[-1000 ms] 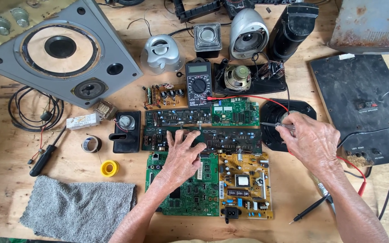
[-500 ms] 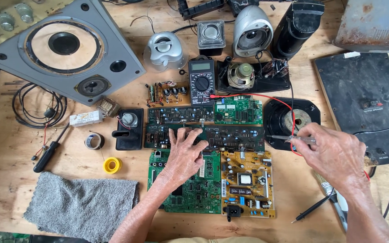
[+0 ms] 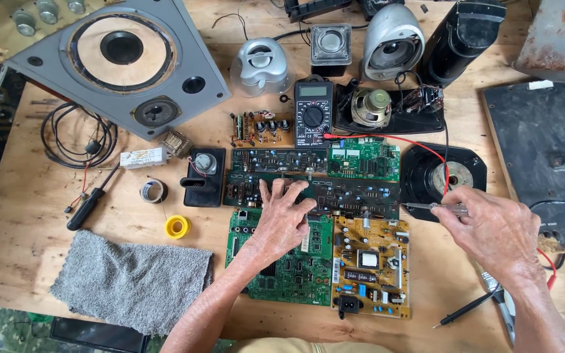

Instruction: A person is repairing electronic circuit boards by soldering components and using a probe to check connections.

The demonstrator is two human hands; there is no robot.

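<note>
Right now your right hand (image 3: pixel 495 229) pinches a thin metal-tipped probe (image 3: pixel 436 207) between its fingers, the tip pointing left over the right end of the long dark-green circuit board (image 3: pixel 335 191) in the middle of the wooden tabletop (image 3: pixel 27 216). A thin red lead (image 3: pixel 393 138) arcs from the probe side up to the dark handheld multimeter (image 3: pixel 313 112) behind the boards. Your left hand (image 3: pixel 284 219) lies open, palm down, fingers spread on the left half of that same long board, with its heel over the square green circuit board (image 3: pixel 292 265) below. Just right of that sits a yellow power-supply board (image 3: pixel 371 265). Behind your right hand rests a round black speaker driver (image 3: pixel 445 173). Further left lie a yellow roll of tape (image 3: pixel 177 227), a grey cloth (image 3: pixel 132 278) and a large grey speaker panel (image 3: pixel 125 62).
</note>
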